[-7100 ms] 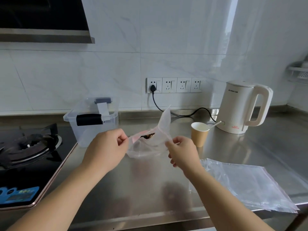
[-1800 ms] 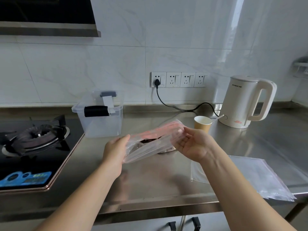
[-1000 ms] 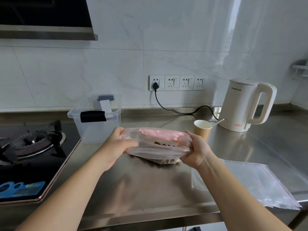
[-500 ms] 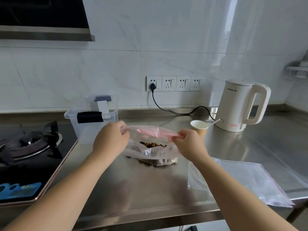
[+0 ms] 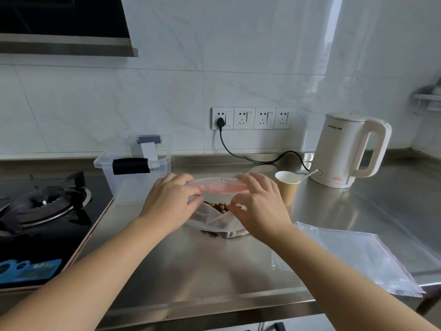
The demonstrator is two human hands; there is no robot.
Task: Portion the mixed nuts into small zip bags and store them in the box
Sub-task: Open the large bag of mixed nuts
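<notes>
Hands have crept closer together along the pink strip since half a second ago, when they sat out at its two ends. My left hand (image 5: pixel 168 203) now pinches the left part of the zip bag (image 5: pixel 216 219) at its pink top edge, fingers curled over it and thumb underneath. My right hand (image 5: pixel 257 203) pinches the right part of that edge the same way, fingertips on top. The bag stands on the steel counter (image 5: pixel 202 263) between my hands, its clear side sagging, with brown nuts (image 5: pixel 218 207) showing low inside. The clear box (image 5: pixel 133 168) sits just behind my left hand, beside the stove (image 5: pixel 40 211). A paper cup (image 5: pixel 287 187) stands just beyond my right hand, the kettle (image 5: pixel 346 149) farther back, and a pile of spare bags (image 5: pixel 353 256) lies to my right.
</notes>
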